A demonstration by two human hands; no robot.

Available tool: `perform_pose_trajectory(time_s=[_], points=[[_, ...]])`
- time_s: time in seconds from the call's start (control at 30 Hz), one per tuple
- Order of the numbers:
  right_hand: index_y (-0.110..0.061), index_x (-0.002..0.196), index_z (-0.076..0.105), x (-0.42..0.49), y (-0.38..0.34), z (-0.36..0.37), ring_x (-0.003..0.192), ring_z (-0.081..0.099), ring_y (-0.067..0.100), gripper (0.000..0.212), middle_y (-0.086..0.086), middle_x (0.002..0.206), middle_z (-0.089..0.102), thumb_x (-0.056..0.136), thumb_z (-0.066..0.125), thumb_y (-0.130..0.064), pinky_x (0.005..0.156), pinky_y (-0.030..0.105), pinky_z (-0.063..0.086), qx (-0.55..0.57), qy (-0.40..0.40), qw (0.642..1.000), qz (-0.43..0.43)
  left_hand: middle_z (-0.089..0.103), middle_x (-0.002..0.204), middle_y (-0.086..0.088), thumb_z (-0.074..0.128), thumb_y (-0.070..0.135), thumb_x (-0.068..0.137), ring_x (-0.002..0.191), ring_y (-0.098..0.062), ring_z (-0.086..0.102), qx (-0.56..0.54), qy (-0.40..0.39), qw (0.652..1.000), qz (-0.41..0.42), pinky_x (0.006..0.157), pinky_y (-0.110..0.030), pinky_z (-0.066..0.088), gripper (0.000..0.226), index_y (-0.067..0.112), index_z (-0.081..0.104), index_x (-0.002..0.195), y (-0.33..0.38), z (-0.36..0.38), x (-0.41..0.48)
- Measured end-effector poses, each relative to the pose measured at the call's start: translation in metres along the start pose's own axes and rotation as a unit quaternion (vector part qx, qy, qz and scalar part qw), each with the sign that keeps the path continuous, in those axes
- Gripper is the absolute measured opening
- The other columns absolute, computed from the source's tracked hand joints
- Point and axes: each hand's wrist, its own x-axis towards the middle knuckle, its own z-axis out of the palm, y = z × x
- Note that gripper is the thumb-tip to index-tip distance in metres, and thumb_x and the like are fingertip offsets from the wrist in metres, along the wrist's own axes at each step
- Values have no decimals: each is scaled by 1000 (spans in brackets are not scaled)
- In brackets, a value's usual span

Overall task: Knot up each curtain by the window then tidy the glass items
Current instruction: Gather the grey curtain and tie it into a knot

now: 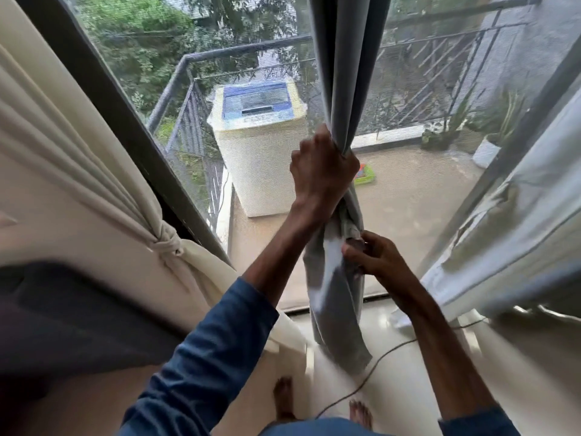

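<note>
A grey curtain (341, 64) hangs gathered in the middle of the window. My left hand (320, 174) grips it in a fist about halfway down. Just below, my right hand (374, 256) pinches the bunched lower part of the same curtain, whose tail (339, 335) hangs to the floor. On the left, a cream curtain (78, 171) is tied in a knot (165, 243). Another pale grey curtain (515, 221) hangs loose on the right. No glass items are in view.
Beyond the mesh window stands a washing machine (261, 146) on a balcony with a railing (188, 99) and potted plants (490, 143). A thin cable (377, 363) runs across the tiled floor by my bare feet (284, 398). A dark cushion (63, 316) lies at the left.
</note>
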Motion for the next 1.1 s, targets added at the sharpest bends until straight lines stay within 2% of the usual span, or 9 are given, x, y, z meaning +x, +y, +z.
perform_pose_trajectory(time_s=[0.13, 0.2, 0.3, 0.37, 0.43, 0.53, 0.63, 0.87, 1.1], points=[[-16, 106, 69, 0, -5, -18, 54, 58, 4, 19, -6, 70, 70, 90, 69, -5, 50, 20, 46, -48, -26, 997, -47, 69, 83, -14, 55, 27, 80, 80, -40, 64, -9, 9, 1000, 11, 69, -37, 47, 24, 10, 62, 94, 1, 3, -1], [-27, 107, 76, 0, -12, -37, 73, 67, 3, 24, -7, 83, 77, 90, 72, -10, 63, 30, 57, -110, -21, 989, -92, 69, 79, -12, 53, 29, 81, 76, -39, 64, -12, 11, 1000, 9, 67, -36, 47, 22, 12, 62, 91, -4, 5, 3], [-44, 106, 75, 4, -14, -60, 79, 70, 14, 37, 7, 83, 78, 83, 66, -17, 65, 40, 54, -293, 127, 931, -178, 68, 75, -11, 48, 35, 82, 74, -38, 64, -11, 8, 1000, 0, 66, -36, 49, 25, 14, 62, 87, -9, 9, 9], [-36, 112, 75, 8, -15, -59, 76, 66, 24, 45, 8, 80, 73, 82, 66, -4, 63, 40, 52, -402, 251, 855, -211, 66, 72, -9, 48, 35, 82, 70, -37, 64, -12, 5, 1000, 3, 63, -36, 49, 24, 15, 60, 83, -8, 12, 10], [-31, 117, 75, 13, -13, -51, 82, 61, 24, 54, 2, 88, 74, 77, 62, 4, 69, 37, 51, -422, 306, 829, -203, 63, 66, -7, 52, 29, 81, 65, -36, 61, -22, 5, 1000, 14, 60, -32, 43, 15, 15, 57, 79, -4, 13, 10], [-23, 117, 73, 20, -1, -39, 77, 57, 2, 53, -11, 91, 75, 70, 63, 1, 74, 29, 49, -408, 216, 863, -208, 61, 65, -8, 55, 26, 82, 64, -35, 59, -30, 10, 999, 19, 61, -29, 35, 12, 15, 54, 78, -1, 14, 7], [-26, 102, 72, 22, -4, -34, 73, 57, -15, 37, -15, 81, 70, 72, 81, -5, 64, 6, 41, -342, 137, 919, -141, 64, 68, -10, 59, 31, 84, 65, -35, 59, -29, 20, 999, 22, 61, -29, 36, 18, 14, 57, 78, -6, 18, 2], [-34, 100, 71, 37, -11, -55, 77, 57, 4, 56, -14, 87, 70, 54, 89, -62, 68, 15, 40, -323, 49, 939, -110, 67, 76, -21, 66, 30, 86, 73, -40, 61, -26, -4, 999, 19, 65, -31, 33, 27, 3, 66, 81, -19, 29, -18], [-27, 90, 79, 54, -13, -54, 60, 49, -3, 29, -17, 63, 63, 64, 94, -32, 63, 14, 38, -326, 35, 939, -109, 67, 80, -10, 68, 32, 74, 77, -34, 63, -28, -76, 996, -47, 66, -33, 47, 21, 13, 64, 81, -44, 53, -23]])
